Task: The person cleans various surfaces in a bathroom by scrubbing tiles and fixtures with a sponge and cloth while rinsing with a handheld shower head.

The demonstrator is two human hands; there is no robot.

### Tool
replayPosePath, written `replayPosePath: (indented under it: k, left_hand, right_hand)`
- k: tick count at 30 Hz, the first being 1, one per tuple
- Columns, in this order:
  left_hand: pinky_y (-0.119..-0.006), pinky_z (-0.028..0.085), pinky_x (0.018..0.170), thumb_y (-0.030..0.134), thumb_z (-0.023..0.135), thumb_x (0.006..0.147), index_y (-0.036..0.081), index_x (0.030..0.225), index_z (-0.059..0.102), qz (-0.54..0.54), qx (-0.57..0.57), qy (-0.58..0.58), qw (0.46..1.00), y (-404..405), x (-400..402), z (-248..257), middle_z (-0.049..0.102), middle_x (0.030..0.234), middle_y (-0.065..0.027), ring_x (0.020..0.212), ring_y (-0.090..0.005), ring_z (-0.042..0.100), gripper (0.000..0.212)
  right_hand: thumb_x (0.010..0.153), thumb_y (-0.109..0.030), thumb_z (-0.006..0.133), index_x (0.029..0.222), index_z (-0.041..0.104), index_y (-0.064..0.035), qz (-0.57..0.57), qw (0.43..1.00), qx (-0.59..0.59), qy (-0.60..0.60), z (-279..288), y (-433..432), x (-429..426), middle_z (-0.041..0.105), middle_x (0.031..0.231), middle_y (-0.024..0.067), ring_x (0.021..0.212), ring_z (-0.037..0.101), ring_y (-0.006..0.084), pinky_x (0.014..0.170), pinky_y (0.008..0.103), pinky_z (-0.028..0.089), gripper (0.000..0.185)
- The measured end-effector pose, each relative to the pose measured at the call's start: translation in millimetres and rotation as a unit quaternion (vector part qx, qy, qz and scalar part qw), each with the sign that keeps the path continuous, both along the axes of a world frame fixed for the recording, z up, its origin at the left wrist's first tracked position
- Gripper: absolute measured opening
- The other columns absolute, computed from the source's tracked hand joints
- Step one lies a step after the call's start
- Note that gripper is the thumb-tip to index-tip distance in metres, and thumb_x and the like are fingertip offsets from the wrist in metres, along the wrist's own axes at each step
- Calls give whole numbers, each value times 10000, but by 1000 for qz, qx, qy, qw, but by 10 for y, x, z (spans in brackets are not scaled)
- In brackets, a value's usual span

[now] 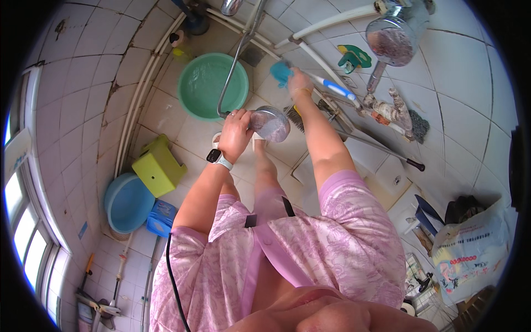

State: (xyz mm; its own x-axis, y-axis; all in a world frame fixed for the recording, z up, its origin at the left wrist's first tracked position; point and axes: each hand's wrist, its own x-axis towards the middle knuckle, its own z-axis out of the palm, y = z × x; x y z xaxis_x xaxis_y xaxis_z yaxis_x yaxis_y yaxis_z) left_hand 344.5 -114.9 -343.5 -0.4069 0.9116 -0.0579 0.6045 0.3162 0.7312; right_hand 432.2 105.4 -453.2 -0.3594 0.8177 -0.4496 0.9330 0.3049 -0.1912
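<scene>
My left hand [236,135] is closed around the handle of a chrome shower head [270,124], whose metal hose [233,66] runs up past a green plastic basin [213,86] on the tiled floor. Water shows in the basin. My right hand [299,83] is farther forward, with its fingers on a light blue cloth or scrubber [281,73], somewhat blurred. Beside that hand a blue and white brush handle [338,89] slants to the right; whether my fingers touch it I cannot tell.
A lime green stool [159,166], a blue basin [128,203] and a blue plastic container [161,216] stand at the left. White pipes [137,95] follow the left wall. A long-handled tool [381,150] leans at the right, near wall taps [386,110]. A filled plastic bag [471,253] is lower right.
</scene>
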Motion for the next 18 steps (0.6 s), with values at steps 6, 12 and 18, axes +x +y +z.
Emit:
replayPosePath:
  k: [6,12,18]
  left_hand:
    - [-399,399,769,14,628,603,17,966,506,16,-3,-11,1000,-41,-43,-142,529,895,-137,875,-338,487,383]
    - [-407,404,781,14,631,601,-7,978,502,48,-14,-28,998,-94,-21,-400,537,927,-161,883,-357,490,398]
    - [-411,408,768,16,634,596,-8,972,510,58,-22,-2,998,-131,-29,-389,542,923,-155,883,-356,492,396]
  right_hand:
    - [781,-221,539,992,602,-162,17,997,-60,36,-235,99,134,605,960,139,895,566,326,775,397,452,229]
    - [766,-204,573,948,603,-99,25,969,-74,234,-149,-114,461,609,883,145,811,585,302,704,346,459,212]
    - [772,-145,597,948,594,-82,-17,948,-169,269,200,-376,544,617,787,135,664,575,246,640,314,458,187]
